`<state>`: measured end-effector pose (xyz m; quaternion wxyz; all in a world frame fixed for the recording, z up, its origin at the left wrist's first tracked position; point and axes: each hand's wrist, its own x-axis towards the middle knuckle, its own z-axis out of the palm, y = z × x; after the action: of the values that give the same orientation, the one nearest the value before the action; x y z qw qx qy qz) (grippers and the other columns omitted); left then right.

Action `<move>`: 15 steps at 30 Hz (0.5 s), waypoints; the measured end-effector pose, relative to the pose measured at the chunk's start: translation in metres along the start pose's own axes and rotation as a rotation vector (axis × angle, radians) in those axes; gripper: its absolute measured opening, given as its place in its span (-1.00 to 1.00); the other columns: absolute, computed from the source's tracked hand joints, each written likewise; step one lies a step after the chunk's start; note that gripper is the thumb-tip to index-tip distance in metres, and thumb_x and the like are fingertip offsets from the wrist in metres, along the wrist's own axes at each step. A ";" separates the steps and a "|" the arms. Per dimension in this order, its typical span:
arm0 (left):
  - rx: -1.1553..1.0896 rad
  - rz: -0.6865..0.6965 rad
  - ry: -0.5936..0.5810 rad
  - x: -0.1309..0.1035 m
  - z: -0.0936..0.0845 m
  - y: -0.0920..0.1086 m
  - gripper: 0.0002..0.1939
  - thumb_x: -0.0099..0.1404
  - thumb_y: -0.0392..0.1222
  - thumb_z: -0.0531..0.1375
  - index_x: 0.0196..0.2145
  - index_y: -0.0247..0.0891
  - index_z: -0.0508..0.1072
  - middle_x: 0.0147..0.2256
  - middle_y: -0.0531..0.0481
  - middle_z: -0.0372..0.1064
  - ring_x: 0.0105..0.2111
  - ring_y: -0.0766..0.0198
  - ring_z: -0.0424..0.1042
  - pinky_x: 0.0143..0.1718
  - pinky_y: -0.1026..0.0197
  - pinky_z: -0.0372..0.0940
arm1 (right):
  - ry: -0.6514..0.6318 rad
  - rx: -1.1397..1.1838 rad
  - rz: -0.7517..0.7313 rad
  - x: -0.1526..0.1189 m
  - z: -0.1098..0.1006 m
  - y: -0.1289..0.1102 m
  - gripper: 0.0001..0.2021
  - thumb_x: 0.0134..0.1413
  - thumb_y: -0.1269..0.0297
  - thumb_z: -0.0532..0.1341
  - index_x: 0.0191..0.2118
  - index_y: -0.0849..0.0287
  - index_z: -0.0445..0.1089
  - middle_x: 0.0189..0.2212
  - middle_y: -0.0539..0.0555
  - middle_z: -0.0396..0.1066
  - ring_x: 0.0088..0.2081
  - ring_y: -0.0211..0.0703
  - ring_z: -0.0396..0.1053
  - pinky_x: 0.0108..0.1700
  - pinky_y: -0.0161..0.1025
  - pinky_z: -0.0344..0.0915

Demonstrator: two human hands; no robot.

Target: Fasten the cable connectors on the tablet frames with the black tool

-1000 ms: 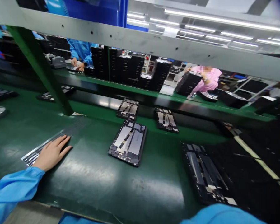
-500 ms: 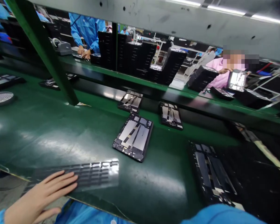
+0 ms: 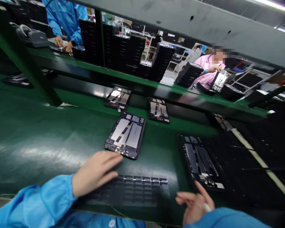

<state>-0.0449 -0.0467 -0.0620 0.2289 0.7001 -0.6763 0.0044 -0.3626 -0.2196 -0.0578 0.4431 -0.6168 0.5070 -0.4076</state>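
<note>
Clear sheet with dark strips (image 3: 142,191) lies at lower centre of frame, on green bench mat (image 3: 54,133); left hand (image 3: 97,172) spread, fingers loose and closed on nothing, over the sheet's left end; contact there cannot be told; right hand (image 3: 196,204), lower right, fingers bent, small pale item (image 3: 207,207) showing among them, whether gripped cannot tell; opened tablet (image 3: 127,136) at mid-frame, just beyond left fingertips; second opened tablet (image 3: 201,161) near right hand; my judgement: steady the sheet flat with light fingers, work from its edge, keep knuckles off the bared boards.
</note>
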 end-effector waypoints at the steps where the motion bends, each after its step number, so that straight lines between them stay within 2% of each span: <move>1: -0.018 -0.125 -0.007 0.001 -0.011 -0.021 -0.51 0.58 0.09 -0.01 0.33 -0.12 0.29 0.21 -0.15 0.40 0.14 0.07 0.44 0.17 0.02 0.37 | -0.044 0.008 0.017 0.008 0.013 0.002 -0.53 0.38 -0.15 0.15 0.13 0.10 0.43 -0.39 0.14 0.62 -0.44 0.08 0.59 -0.31 0.02 0.60; 3: -0.078 -0.338 -0.041 0.001 -0.022 -0.061 -0.31 0.46 0.21 0.10 0.40 -0.17 0.16 0.21 -0.21 0.36 0.09 0.00 0.47 0.08 0.02 0.42 | -0.347 0.040 -0.018 0.024 0.042 0.002 -0.59 0.34 -0.08 0.19 0.06 0.09 0.51 -0.15 0.23 0.65 -0.20 0.15 0.65 -0.15 0.02 0.63; 4: -0.128 -0.399 -0.099 0.003 -0.022 -0.078 -0.21 0.40 0.23 0.15 0.42 -0.19 0.11 0.18 -0.22 0.36 0.02 0.00 0.49 0.01 0.05 0.44 | -0.495 0.019 -0.045 0.032 0.058 0.000 -0.63 0.33 -0.01 0.22 0.08 0.08 0.51 -0.01 0.24 0.61 -0.02 0.16 0.61 0.02 0.04 0.58; 5: -0.175 -0.422 -0.155 0.006 -0.020 -0.091 -0.14 0.34 0.23 0.19 0.44 -0.21 0.07 0.15 -0.22 0.37 -0.03 0.02 0.51 -0.04 0.08 0.45 | -0.577 -0.014 -0.093 0.040 0.073 -0.003 -0.64 0.29 0.05 0.24 0.10 0.07 0.51 0.08 0.23 0.57 0.09 0.17 0.55 0.13 0.06 0.51; 7: -0.243 -0.412 -0.243 0.016 -0.009 -0.105 -0.07 0.26 0.19 0.24 0.44 -0.23 0.05 0.08 -0.19 0.39 -0.13 0.07 0.51 -0.11 0.14 0.43 | -0.686 -0.123 -0.163 0.056 0.100 -0.010 -0.47 0.15 0.18 0.34 0.25 0.02 0.41 0.21 0.18 0.46 0.25 0.17 0.41 0.26 0.10 0.39; 9: -0.263 -0.381 -0.265 0.028 0.003 -0.104 -0.06 0.24 0.16 0.25 0.44 -0.25 0.06 0.01 -0.15 0.38 -0.20 0.11 0.49 -0.15 0.17 0.41 | -0.746 -0.213 -0.197 0.068 0.119 -0.014 -0.27 0.00 0.27 0.43 0.32 -0.01 0.32 0.25 0.15 0.43 0.29 0.16 0.36 0.30 0.10 0.33; 11: -0.265 -0.369 -0.258 0.034 0.014 -0.091 -0.08 0.25 0.13 0.24 0.44 -0.26 0.07 -0.04 -0.12 0.37 -0.25 0.13 0.47 -0.18 0.19 0.39 | -0.756 -0.250 -0.208 0.073 0.124 -0.011 -0.20 -0.10 0.34 0.46 0.32 0.00 0.31 0.22 0.14 0.45 0.27 0.16 0.38 0.30 0.08 0.32; 13: -0.272 -0.363 -0.254 0.030 0.022 -0.073 -0.13 0.28 0.09 0.23 0.43 -0.25 0.07 -0.07 -0.10 0.35 -0.27 0.15 0.46 -0.21 0.19 0.37 | -0.735 -0.240 -0.200 0.072 0.116 -0.001 -0.24 -0.10 0.36 0.46 0.29 0.02 0.35 0.17 0.13 0.50 0.23 0.15 0.42 0.26 0.05 0.36; 15: -0.287 -0.338 -0.236 0.017 0.029 -0.054 -0.19 0.32 0.03 0.23 0.42 -0.21 0.08 -0.11 -0.06 0.35 -0.28 0.17 0.44 -0.23 0.21 0.35 | -0.712 -0.216 -0.169 0.064 0.097 0.011 -0.35 -0.04 0.35 0.43 0.24 0.02 0.41 0.12 0.12 0.54 0.19 0.15 0.47 0.19 0.01 0.43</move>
<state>-0.0011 -0.0738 -0.0998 0.2428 0.7592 -0.5654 -0.2120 -0.2632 -0.2706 -0.0919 0.4885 -0.8027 0.3087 -0.1471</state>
